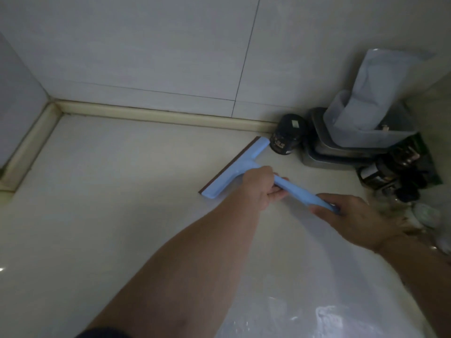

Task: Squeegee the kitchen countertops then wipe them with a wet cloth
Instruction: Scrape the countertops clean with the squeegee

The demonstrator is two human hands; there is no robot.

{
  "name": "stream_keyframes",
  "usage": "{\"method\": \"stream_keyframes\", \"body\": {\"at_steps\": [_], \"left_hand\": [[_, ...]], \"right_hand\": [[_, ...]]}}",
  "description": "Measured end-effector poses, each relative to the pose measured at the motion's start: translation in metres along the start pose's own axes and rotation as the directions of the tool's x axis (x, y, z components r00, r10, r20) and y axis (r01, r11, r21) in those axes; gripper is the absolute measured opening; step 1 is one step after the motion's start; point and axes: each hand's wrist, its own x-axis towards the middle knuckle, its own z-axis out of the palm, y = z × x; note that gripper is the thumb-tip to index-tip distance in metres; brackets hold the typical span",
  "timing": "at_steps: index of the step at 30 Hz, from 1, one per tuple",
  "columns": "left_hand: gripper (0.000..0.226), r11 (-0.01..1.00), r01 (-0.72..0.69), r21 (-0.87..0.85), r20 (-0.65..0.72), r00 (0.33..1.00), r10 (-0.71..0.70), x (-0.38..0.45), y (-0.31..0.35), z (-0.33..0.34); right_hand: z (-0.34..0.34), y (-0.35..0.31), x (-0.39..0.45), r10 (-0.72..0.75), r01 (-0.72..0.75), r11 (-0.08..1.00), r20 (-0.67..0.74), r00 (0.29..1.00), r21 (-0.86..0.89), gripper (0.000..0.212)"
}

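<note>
Blue squeegee [234, 170] is blade-down on the countertop [109, 191], dark rubber edge touching the surface. Left hand [262, 189] wraps the handle just behind the head, likely to load the blade. Right hand [351, 218] grips the handle's tail end, likely for steering. Two-handed hold looks meant for even edge pressure. Blade's far end sits just beside a dark jar [288, 135] and stacked metal trays [341, 147] near the wall, so clutter limits the stroke there. No cloth identifiable; wipe step not yet started.
</note>
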Motion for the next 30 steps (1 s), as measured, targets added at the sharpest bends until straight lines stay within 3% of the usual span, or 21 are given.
{"method": "stream_keyframes", "body": {"at_steps": [7, 11, 19, 23, 30], "left_hand": [[0.023, 0.994, 0.076, 0.074, -0.077, 0.995, -0.07, -0.011, -0.009, -0.008], [0.031, 0.986, 0.095, 0.133, -0.134, 0.988, -0.077, -0.023, -0.018, -0.014], [0.035, 0.967, 0.078, 0.244, -0.313, 0.95, 0.002, -0.05, -0.051, -0.03], [0.036, 0.942, 0.121, 0.314, -0.296, 0.955, -0.024, -0.07, -0.06, -0.038], [0.054, 0.962, 0.075, 0.264, -0.217, 0.976, -0.017, -0.083, -0.067, -0.033]], "right_hand": [[0.036, -0.017, -0.033, 0.065, -0.063, 0.998, -0.076, 0.995, 0.026, 0.033], [0.062, -0.043, -0.058, 0.121, -0.108, 0.988, -0.12, 0.985, 0.107, 0.023], [0.12, -0.117, -0.11, 0.402, -0.364, 0.893, -0.107, 0.909, 0.263, 0.036], [0.125, -0.133, -0.126, 0.469, -0.431, 0.84, -0.042, 0.882, 0.33, 0.041], [0.11, -0.139, -0.122, 0.494, -0.443, 0.822, -0.061, 0.867, 0.356, 0.042]]}}
